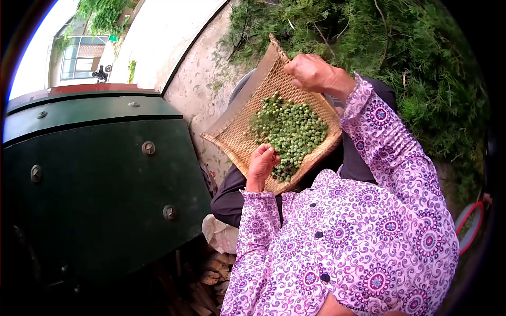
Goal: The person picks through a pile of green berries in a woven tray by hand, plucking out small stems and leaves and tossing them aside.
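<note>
A woven wicker winnowing basket (247, 122) rests tilted across my lap, with a heap of small round green cones or berries (299, 129) in its middle and lower part. My left hand (263, 162) is over the near left side of the heap, thumb and fingers pinched together at its edge. My right hand (313, 72) is closed with fingers curled, and it overlaps the basket's far right rim. What is between the fingers of either hand is too small or hidden to make out.
Cut green conifer branches (421, 79) are piled at the right and back. A dark green metal-studded panel (105, 195) stands close on the left. Part of a metal basin (241, 87) shows behind the basket. Chopped wood (213, 271) and a pale bag (219, 234) lie below the panel.
</note>
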`<state>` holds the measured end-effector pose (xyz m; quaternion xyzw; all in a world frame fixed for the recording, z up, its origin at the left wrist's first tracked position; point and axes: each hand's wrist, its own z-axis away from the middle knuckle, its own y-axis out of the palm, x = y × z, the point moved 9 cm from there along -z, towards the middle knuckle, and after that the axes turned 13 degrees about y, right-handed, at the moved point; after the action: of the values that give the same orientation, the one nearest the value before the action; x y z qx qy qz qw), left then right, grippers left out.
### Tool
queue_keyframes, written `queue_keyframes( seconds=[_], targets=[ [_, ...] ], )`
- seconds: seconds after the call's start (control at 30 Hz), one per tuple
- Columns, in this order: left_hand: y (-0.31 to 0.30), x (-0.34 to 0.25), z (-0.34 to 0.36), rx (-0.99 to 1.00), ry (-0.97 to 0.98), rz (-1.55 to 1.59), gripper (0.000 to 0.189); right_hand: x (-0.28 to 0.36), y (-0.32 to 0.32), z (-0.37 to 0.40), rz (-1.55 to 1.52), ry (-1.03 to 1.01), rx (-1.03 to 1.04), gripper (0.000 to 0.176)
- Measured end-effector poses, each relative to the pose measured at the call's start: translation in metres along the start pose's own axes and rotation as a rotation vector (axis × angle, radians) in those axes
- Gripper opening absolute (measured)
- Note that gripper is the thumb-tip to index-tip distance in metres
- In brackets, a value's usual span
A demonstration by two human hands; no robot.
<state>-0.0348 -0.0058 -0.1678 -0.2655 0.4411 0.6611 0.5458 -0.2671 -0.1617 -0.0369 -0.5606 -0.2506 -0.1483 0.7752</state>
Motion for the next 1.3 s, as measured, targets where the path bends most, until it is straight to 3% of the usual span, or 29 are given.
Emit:
queue_keyframes(
  seconds=[0.07, 0.1, 0.23, 0.33, 0.5, 0.6, 0.7, 0.83, 0.93, 1.07, 1.23, 1.3],
  targets=[
    [0.019, -0.005, -0.005, 0.079, 0.069, 0.093, 0.004, 0.019, -0.001, 0.012, -0.105, -0.225, -0.022, 0.012],
    [0.03, -0.009, -0.005, 0.082, 0.069, 0.094, 0.004, 0.034, -0.004, 0.026, -0.115, -0.309, 0.027, 0.024],
    [0.07, -0.045, -0.008, 0.123, 0.24, 0.152, 0.003, 0.069, 0.04, 0.042, -0.23, -0.479, 0.275, 0.053],
    [0.091, -0.065, -0.008, 0.18, 0.346, 0.195, 0.008, 0.081, 0.047, 0.048, -0.299, -0.476, 0.324, 0.039],
    [0.086, -0.064, -0.003, 0.174, 0.341, 0.099, 0.005, 0.077, 0.052, 0.046, -0.33, -0.457, 0.321, 0.022],
    [0.076, -0.061, 0.001, 0.127, 0.288, 0.113, 0.005, 0.068, 0.054, 0.049, -0.064, -0.451, 0.145, 0.018],
    [0.055, -0.059, -0.002, 0.078, 0.329, -0.227, 0.005, 0.058, 0.054, 0.048, -0.059, -0.416, 0.13, 0.018],
    [0.045, -0.001, -0.016, 0.069, 0.119, -0.624, 0.017, 0.054, 0.036, 0.038, -0.066, -0.438, -0.058, 0.015],
    [0.062, 0.033, -0.036, 0.199, 0.271, -1.025, 0.017, 0.052, 0.024, 0.036, -0.053, -0.389, -0.02, 0.009],
    [0.082, 0.044, -0.042, 0.213, 0.252, -1.618, 0.023, 0.043, 0.029, 0.033, -0.051, -0.435, -0.109, 0.009],
    [0.062, 0.056, -0.049, 0.151, 0.221, -1.677, 0.019, 0.042, 0.028, 0.038, 0.016, -0.394, -0.117, 0.012],
    [0.044, 0.063, -0.052, 0.165, 0.139, -1.286, 0.017, 0.044, 0.024, 0.038, 0.025, -0.388, -0.111, 0.013]
  ],
)
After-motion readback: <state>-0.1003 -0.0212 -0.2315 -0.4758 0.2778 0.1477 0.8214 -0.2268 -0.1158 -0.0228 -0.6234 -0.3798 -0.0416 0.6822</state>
